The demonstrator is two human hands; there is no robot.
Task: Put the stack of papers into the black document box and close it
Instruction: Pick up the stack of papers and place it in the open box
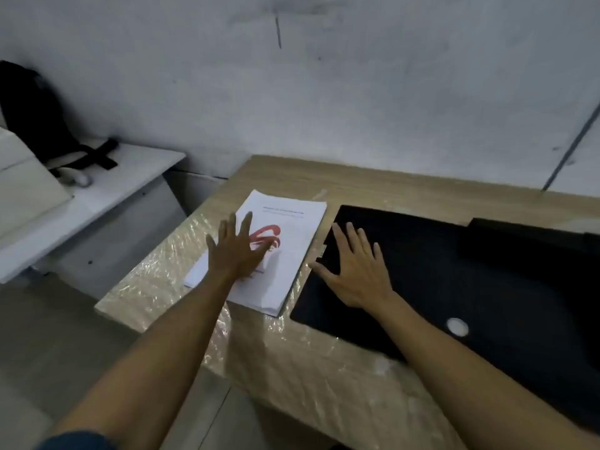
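A white stack of papers (285, 254) with a red mark on its top sheet lies flat near the left end of the wooden table (324, 368). My left hand (235, 251) hovers or rests on it, palm down, fingers spread. To the right lies the black document box (454, 271), flat and wide, with a white round spot near its front. My right hand (354, 271) lies open on the box's left part, the thumb near its left edge. I cannot tell whether the box's lid is shut.
The table is wrapped in clear, wrinkled plastic film (168, 254). A lower white desk (97, 196) stands to the left, with a black bag (35, 115) on it. A grey wall (324, 92) runs right behind the table.
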